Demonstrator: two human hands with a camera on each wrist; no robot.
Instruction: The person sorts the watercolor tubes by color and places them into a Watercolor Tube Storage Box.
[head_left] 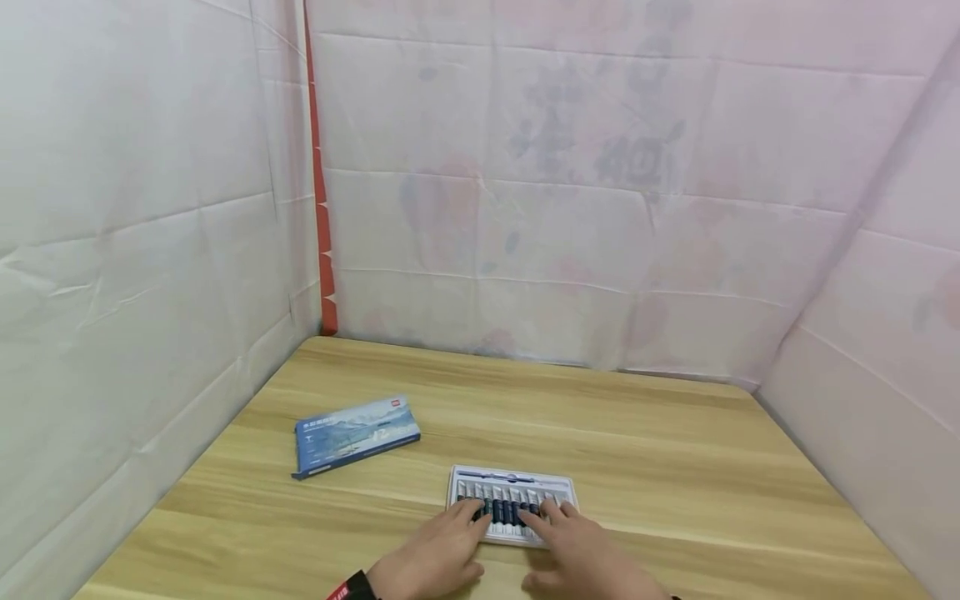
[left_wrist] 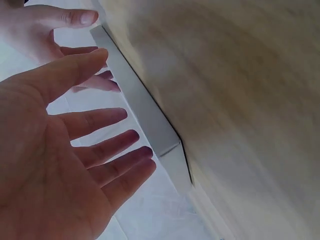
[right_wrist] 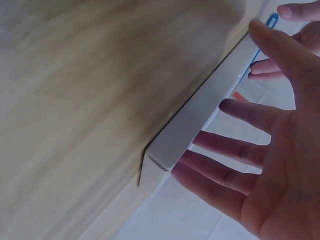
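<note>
A white tray (head_left: 513, 542) of paint tubes (head_left: 504, 510) lies on the table, close in front of the person. Several dark-capped tubes stand in a row in it, with a blue paintbrush (head_left: 487, 476) along the far side. The left hand (head_left: 437, 546) reaches over the tray's left part, fingers spread and fairly straight, fingertips at the tubes. From the other side, the right hand (head_left: 581, 550) lies over the right part in the same way. Both wrist views show the tray's side wall (left_wrist: 137, 100) beside the extended fingers of the left hand (left_wrist: 55, 150) and right hand (right_wrist: 270, 150).
A flat blue box (head_left: 356, 435) with a mountain picture rests at the tray's far left on the wood-grain table (head_left: 660, 450). White sheeting (head_left: 555, 208) hangs along the back and both sides, with a red strip (head_left: 322, 242) in the left corner.
</note>
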